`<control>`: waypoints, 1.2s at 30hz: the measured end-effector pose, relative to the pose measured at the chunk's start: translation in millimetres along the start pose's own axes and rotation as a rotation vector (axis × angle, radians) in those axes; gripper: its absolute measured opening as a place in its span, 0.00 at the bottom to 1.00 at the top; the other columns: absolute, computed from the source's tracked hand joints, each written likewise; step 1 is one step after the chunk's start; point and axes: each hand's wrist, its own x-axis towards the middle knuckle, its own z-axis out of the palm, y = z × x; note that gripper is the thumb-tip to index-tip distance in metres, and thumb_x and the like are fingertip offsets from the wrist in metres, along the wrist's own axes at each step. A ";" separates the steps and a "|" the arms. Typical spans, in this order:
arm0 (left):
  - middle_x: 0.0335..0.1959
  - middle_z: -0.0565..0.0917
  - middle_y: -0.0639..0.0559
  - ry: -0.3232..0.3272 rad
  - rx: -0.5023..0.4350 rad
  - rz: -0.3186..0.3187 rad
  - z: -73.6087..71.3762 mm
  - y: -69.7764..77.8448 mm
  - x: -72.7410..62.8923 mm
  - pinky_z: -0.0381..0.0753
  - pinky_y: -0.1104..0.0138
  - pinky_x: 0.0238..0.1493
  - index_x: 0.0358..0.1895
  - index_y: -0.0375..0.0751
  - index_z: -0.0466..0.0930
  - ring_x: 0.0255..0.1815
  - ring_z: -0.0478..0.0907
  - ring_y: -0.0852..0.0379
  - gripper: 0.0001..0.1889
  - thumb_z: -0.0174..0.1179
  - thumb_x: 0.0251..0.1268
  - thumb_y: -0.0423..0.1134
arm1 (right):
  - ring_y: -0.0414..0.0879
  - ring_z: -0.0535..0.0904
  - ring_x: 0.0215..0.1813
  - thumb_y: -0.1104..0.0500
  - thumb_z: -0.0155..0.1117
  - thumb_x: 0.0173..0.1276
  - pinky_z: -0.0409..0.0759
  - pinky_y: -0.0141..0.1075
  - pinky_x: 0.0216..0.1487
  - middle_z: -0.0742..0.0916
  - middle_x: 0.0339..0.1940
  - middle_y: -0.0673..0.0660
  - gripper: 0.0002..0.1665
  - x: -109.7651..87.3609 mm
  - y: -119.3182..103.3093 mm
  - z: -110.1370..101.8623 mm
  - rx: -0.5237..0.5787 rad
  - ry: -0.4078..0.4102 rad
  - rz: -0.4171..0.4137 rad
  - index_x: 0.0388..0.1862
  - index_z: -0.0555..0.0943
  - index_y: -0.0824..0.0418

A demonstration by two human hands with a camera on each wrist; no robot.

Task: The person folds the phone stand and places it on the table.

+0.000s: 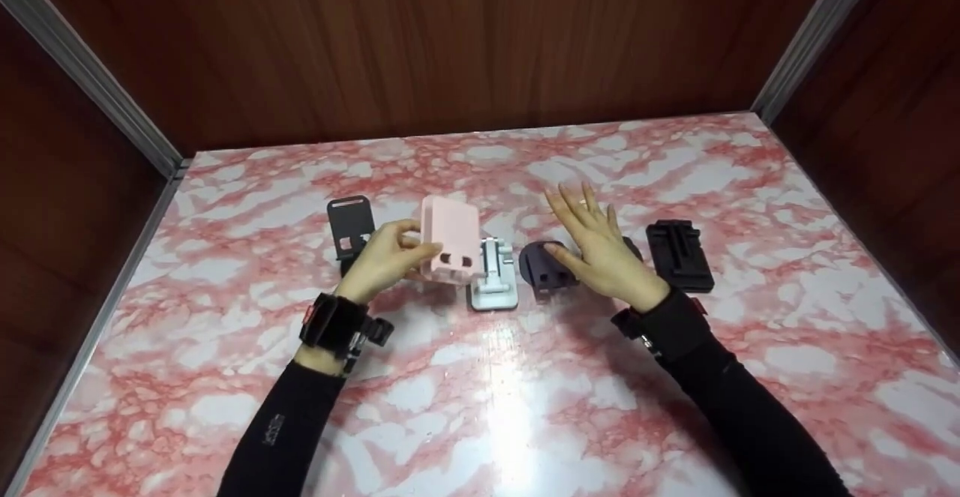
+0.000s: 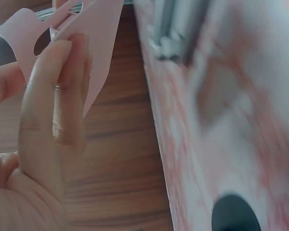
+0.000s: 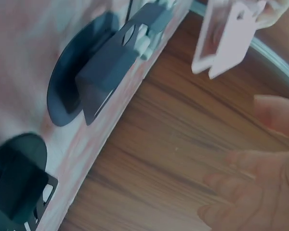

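Observation:
My left hand (image 1: 381, 258) pinches a pink phone stand (image 1: 454, 231) by its left side, thumb on its face and fingers behind. In the left wrist view, the fingers press against the cut-out end of the pink stand (image 2: 103, 53). It is raised over the table and overlaps a white folding phone stand (image 1: 493, 294) in the head view. My right hand (image 1: 606, 257) hovers with fingers spread, holding nothing. Under its thumb in the head view is a dark purple stand (image 1: 536, 264) with a round base, seen upright in the right wrist view.
A black phone stand (image 1: 350, 220) stands left, partly behind the left hand. Another dark round-based stand (image 3: 19, 178) is mostly hidden by the right hand in the head view. At right lies a folded black stand (image 1: 680, 257). Brown wooden panels (image 1: 465, 47) enclose the marbled table (image 1: 435, 429).

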 end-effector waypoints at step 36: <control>0.47 0.83 0.38 0.058 0.326 -0.077 -9.4 -41.5 -14.2 0.82 0.68 0.37 0.62 0.30 0.67 0.37 0.84 0.54 0.29 0.53 0.66 0.49 | 0.61 0.28 0.75 0.45 0.50 0.70 0.31 0.67 0.69 0.45 0.77 0.60 0.43 -3.2 3.3 0.0 -0.022 -0.111 -0.008 0.75 0.41 0.49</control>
